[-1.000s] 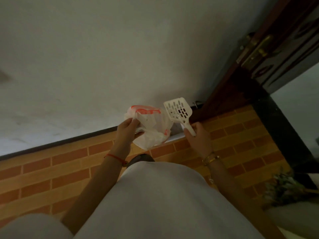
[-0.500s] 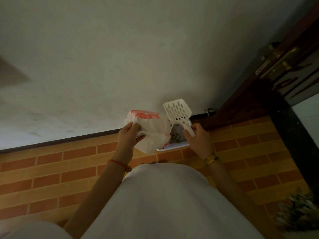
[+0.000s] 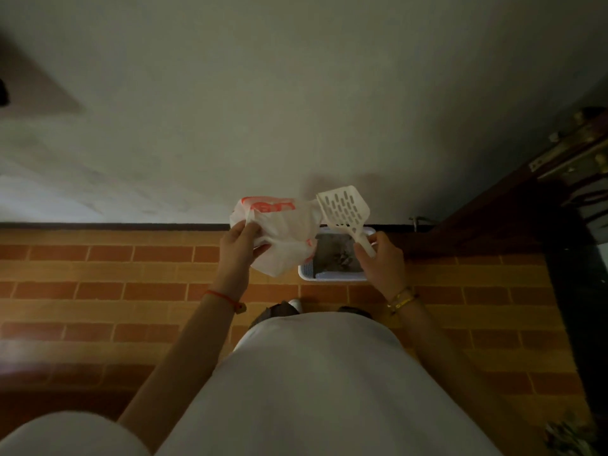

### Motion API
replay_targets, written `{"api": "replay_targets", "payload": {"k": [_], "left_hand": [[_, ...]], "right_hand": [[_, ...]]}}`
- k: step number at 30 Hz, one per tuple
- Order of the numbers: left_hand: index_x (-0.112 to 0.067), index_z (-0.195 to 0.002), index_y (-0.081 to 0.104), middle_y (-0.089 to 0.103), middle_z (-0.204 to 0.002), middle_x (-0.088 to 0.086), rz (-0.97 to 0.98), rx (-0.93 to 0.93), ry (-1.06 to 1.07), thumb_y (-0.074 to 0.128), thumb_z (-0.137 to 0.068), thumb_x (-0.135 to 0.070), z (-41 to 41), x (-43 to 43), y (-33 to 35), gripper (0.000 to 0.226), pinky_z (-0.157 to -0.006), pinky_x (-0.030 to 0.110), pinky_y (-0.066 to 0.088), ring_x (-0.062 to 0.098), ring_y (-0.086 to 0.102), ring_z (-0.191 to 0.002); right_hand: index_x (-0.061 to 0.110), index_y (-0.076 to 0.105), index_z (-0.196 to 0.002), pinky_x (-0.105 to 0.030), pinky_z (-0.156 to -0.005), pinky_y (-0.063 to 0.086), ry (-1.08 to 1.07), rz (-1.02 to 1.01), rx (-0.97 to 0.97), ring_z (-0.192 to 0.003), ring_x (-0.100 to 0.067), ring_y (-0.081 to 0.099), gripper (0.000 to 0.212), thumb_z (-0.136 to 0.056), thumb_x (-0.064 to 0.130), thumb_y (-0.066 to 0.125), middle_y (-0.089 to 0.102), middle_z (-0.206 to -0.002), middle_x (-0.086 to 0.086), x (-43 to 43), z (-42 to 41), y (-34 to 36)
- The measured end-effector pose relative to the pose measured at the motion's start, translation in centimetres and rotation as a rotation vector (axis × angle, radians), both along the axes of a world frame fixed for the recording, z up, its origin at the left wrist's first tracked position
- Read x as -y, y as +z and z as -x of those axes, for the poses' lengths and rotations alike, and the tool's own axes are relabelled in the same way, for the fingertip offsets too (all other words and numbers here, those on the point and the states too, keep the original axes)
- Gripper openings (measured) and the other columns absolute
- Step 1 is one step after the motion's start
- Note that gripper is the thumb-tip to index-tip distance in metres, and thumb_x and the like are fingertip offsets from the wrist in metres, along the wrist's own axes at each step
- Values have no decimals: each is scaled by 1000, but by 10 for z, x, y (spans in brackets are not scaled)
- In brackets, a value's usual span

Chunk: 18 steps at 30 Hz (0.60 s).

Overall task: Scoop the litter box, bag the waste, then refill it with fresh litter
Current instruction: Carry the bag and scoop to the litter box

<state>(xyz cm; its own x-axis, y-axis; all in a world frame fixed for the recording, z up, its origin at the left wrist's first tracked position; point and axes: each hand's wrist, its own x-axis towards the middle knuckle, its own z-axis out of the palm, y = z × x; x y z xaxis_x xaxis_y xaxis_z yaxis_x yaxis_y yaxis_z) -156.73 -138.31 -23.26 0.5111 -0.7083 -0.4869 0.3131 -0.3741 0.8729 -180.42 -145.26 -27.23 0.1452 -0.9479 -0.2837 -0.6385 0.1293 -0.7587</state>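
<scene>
The left hand (image 3: 238,250) gripped a crumpled white plastic bag (image 3: 286,238) by its gathered edge, and the right hand (image 3: 381,261) pinched the handle of a slotted white scoop (image 3: 343,207). Both were raised above the litter box (image 3: 332,278), the bag over its left end and the scoop over its right. The bag looked thin, limp and slippery, probably best held at the rim of its mouth to stay open, while the scoop seemed light and stiff, best managed from the handle end. The litter box, holding grey litter, sat on the brick-pattern floor (image 3: 131,274) at the foot of the wall (image 3: 296,93).
</scene>
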Motion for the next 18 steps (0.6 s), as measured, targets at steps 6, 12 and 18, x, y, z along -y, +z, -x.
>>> {"api": "replay_targets", "payload": {"k": [6,12,18], "left_hand": [[8,-107,61,66,-96,9,32,30,146,48,-98,-7,23,-2,-23,21,-82,33,58,27,64,-100],[-4,-98,58,61,-94,3,-19,-59,365,50,-96,-7,44,14,-45,8,-76,28,57,16,63,-89],[-7,-85,58,59,-86,2,9,-52,393,46,-95,4,53,25,-83,19,-71,25,59,12,63,-81]], "right_hand": [[7,55,-102,-15,-52,37,192,-28,-15,-71,-15,57,23,-91,25,62,60,-84,-2,36,22,-1],[8,53,-99,-11,-46,29,351,-8,-66,-57,-1,48,23,-91,28,61,55,-74,2,67,39,-13],[13,49,-92,-16,-46,31,395,-18,-72,-59,-11,50,19,-90,26,62,52,-70,4,90,37,-47]]}}
